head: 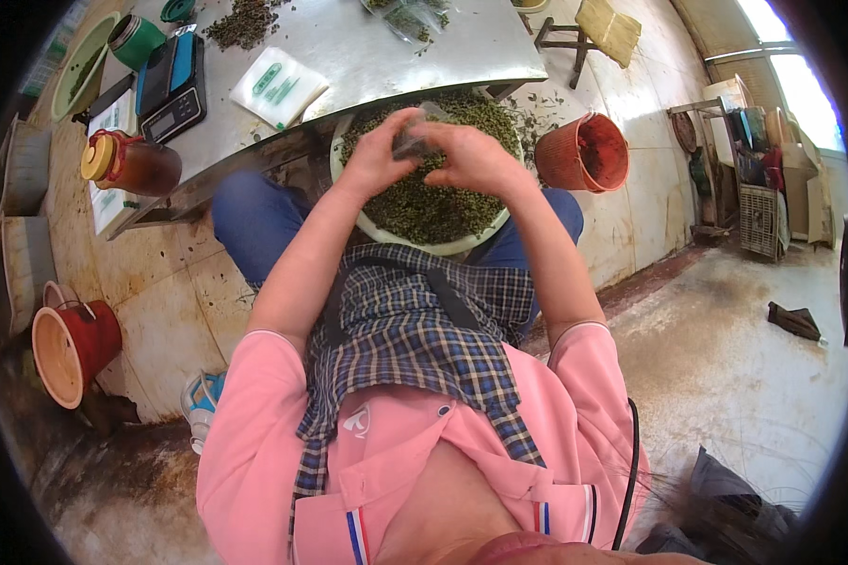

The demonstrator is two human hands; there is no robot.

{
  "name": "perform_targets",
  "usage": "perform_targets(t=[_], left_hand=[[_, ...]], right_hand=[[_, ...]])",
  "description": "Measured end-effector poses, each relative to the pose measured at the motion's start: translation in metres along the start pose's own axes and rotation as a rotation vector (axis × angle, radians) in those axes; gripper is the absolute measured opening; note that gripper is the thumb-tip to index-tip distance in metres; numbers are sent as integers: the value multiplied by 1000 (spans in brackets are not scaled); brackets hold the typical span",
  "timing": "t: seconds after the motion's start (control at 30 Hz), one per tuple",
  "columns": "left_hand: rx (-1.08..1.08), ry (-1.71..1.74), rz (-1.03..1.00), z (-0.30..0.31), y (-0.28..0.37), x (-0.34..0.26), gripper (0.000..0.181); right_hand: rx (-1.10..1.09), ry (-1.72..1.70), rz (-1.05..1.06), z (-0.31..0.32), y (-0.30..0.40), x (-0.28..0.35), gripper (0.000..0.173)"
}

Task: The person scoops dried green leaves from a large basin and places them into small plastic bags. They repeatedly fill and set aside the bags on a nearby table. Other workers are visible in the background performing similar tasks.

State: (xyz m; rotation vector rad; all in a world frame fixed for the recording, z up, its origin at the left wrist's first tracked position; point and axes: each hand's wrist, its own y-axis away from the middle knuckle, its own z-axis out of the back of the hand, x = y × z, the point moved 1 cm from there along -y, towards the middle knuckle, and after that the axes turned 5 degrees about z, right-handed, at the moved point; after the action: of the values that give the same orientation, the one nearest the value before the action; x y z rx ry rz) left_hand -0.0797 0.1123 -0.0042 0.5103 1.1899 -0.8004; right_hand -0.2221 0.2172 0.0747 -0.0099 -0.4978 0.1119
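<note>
Both of my hands are raised over a large pale basin (466,244) heaped with small green peppercorn-like berries (434,212). My left hand (385,152) and my right hand (463,152) face each other with a clear plastic bag (411,145) between them. The bag is partly covered by the fingers, and its contents cannot be made out. Beyond the basin, a stack of clear bags with green print (279,86) lies on the metal table (367,53). A digital scale (173,88) stands on the table's left part.
A brown jar with a yellow lid (131,164) and an open green canister (136,42) stand at the left. More berries (244,25) and a filled clear bag (413,18) lie on the table. A red bucket (583,154) is right of the basin; another (78,353) is lower left. A wooden stool (576,42) stands behind.
</note>
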Motion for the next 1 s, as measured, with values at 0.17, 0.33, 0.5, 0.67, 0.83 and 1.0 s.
perform_targets(t=[0.17,0.33,0.5,0.67,0.83,1.0], left_hand=[[-53,-29,48,-3,0,0,56],[-78,2,2,-1,-4,3,52],[-128,-83,7,2,-4,4,52],[-41,-35,-23,-4,-2,-8,57],[-61,-32,17,8,-6,-10,51],[-45,-100,-36,25,-16,-30,66]], right_hand=[[101,-490,-351,36,-1,17,50],[-347,-496,-336,17,16,-7,47],[-579,-573,-350,-9,18,-35,40],[-25,-114,-84,5,7,2,61],[2,-284,-162,37,-1,21,46],[-21,13,-27,29,-32,3,17]])
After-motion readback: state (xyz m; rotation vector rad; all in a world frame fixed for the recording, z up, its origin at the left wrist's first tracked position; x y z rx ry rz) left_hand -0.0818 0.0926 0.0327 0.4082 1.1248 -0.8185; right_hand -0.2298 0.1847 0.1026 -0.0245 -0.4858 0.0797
